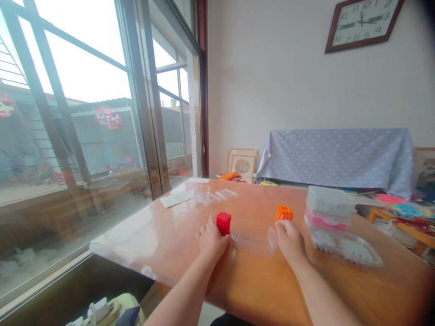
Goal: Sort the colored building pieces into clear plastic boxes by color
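Note:
My left hand (211, 239) has its thumb and index finger around a red stack of toothed, gear-like pieces (223, 223), its other fingers fanned out to the left. On the other side, my right hand (291, 241) is closed with curled fingers at the lower end of a similar orange stack (284, 213). Between the two hands lies a clear plastic container (253, 236), close to the fingers of both. The undersides of the stacks are hidden by my hands.
At the right of the table (258, 287) stand stacked plastic boxes (329, 203); a clear tray (360, 249) beside them holds white toothed pieces. Farther back are a printed sheet (176, 198) and clear plastic packaging (204, 194). A window (84, 113) borders the left.

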Tool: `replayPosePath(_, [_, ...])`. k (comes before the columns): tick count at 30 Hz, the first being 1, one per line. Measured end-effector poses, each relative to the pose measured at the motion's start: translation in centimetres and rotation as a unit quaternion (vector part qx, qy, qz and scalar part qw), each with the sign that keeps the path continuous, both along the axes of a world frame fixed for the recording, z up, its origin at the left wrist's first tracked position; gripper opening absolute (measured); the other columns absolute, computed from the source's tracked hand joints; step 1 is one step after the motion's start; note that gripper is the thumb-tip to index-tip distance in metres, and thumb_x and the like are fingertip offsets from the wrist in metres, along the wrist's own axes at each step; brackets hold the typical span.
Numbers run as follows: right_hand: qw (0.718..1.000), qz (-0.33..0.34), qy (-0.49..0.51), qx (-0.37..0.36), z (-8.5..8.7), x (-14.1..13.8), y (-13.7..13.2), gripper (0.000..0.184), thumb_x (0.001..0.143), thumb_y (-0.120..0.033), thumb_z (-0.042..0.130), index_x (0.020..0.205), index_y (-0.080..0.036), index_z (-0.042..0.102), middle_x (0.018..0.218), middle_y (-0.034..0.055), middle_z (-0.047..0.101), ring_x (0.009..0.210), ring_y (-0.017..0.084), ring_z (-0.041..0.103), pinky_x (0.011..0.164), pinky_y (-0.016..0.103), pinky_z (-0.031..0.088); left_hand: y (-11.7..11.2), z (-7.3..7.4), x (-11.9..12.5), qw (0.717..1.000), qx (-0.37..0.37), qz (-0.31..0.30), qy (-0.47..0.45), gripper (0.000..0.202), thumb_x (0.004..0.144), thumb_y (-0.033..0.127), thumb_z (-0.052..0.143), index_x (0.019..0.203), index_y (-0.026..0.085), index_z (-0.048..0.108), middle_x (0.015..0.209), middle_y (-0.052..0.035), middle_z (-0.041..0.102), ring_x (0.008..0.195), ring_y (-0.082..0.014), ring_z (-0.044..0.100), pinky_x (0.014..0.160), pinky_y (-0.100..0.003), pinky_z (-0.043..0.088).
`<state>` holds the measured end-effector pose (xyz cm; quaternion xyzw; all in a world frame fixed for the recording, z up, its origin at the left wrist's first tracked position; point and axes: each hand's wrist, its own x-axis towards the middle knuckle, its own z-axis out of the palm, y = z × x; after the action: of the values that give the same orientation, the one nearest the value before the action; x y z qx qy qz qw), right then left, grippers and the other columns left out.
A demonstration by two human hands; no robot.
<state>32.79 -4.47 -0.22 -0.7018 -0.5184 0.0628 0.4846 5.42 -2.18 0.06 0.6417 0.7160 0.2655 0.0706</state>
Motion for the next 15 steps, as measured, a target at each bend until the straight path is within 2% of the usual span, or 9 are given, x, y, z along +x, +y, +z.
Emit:
replayPosePath(4, [0.999,-0.003,-0.028,-0.035,0.2,0.1,-0.2,0.042,0.088,-0.055,0.040,0.090,-0.023,0.067,0.071,0.0038,0.068,0.070,0.022,0.062,0.064,0.029,0.041,-0.3,0.0,-0.1,1.000,0.010,0.000,-0.002,0.089,0.070,0.047,0.066,0.147,0.022,0.029,0.133,-0.0138,0.057,0.123,-0.0368,0.046,0.102,-0.048,0.031])
replayPosePath(10, [0.997,0.012,-0.040,-0.070,0.4,-0.2,-0.3,0.046,0.087,-0.059,0.040,0.095,-0.023,0.068,0.076,0.0048,0.069,0.074,0.022,0.064,0.063,0.028,0.041,-0.9,0.5,0.0,1.000,0.007,-0.004,0.000,0.067,0.070,0.045,0.063,0.131,0.026,0.043,0.128,-0.0113,0.059,0.120,-0.0353,0.047,0.098,-0.047,0.034])
replayPosePath(15, [0.996,0.030,-0.030,-0.079,0.2,-0.4,0.0,0.048,0.087,-0.061,0.040,0.093,-0.024,0.068,0.077,0.0053,0.070,0.074,0.022,0.065,0.063,0.028,0.042,-1.1,1.3,0.0,1.000,-0.018,-0.004,0.001,0.065,0.071,0.044,0.063,0.131,0.026,0.042,0.134,-0.0111,0.055,0.124,-0.0347,0.044,0.096,-0.045,0.033])
